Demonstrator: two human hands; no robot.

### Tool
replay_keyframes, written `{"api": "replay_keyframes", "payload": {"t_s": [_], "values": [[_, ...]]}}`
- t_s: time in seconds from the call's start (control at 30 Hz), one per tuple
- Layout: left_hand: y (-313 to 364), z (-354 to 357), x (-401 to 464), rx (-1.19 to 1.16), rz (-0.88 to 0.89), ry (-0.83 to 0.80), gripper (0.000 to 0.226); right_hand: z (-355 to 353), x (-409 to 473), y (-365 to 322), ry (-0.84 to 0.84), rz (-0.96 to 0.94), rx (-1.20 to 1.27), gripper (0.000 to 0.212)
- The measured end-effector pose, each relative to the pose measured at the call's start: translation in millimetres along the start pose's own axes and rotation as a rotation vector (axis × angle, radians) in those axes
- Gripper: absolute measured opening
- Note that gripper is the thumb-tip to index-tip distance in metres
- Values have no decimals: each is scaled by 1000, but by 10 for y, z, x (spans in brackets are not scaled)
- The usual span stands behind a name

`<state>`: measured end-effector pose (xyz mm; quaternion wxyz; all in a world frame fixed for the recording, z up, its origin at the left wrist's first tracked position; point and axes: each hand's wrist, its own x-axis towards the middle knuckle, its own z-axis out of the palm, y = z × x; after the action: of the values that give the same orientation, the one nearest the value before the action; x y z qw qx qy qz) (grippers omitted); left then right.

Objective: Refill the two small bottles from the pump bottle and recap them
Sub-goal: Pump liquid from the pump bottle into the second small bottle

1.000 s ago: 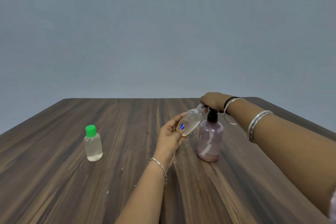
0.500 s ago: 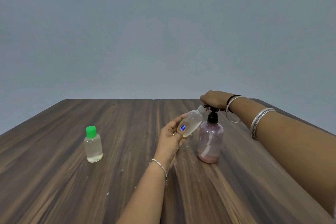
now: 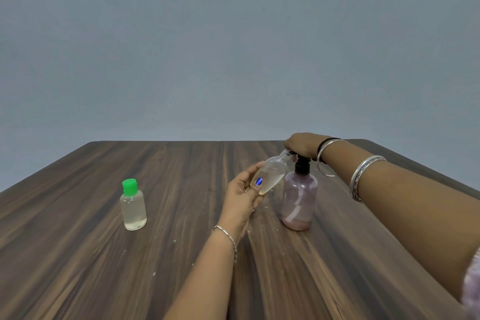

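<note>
Plain blue-grey wall (image 3: pixel 233 41) fills upper half, no marks; dark wood-grain table (image 3: pixel 78 267) w/ streaky lighter bands below; few pale specks on top; light soft, even, no hard shadows.

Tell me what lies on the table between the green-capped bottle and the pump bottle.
In the head view, the left hand sits between the green-capped bottle and the pump bottle, holding a tilted uncapped small bottle. Otherwise only bare wooden table.
</note>
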<state>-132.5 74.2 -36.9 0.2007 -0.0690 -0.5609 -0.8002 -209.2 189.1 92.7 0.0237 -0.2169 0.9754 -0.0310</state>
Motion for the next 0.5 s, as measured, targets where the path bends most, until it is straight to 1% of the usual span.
{"api": "replay_keyframes", "payload": {"t_s": [0.03,0.17,0.27,0.4,0.43,0.5], "values": [[-6,-6,3,6,-7,7,32,5,4,2,13,13,62,40],[-10,-3,10,17,-6,4,32,31,29,30,-14,-17,-4,36],[-11,6,2,-5,2,-8,30,-6,68,70,6,-34,-17,34],[-14,4,16,-11,9,-10,30,-51,73,84,24,-40,12,20],[-12,4,18,-11,9,-11,30,-66,70,83,11,-48,-7,21],[-8,4,22,-10,10,-16,30,-63,75,79,12,-61,-14,29]]}}
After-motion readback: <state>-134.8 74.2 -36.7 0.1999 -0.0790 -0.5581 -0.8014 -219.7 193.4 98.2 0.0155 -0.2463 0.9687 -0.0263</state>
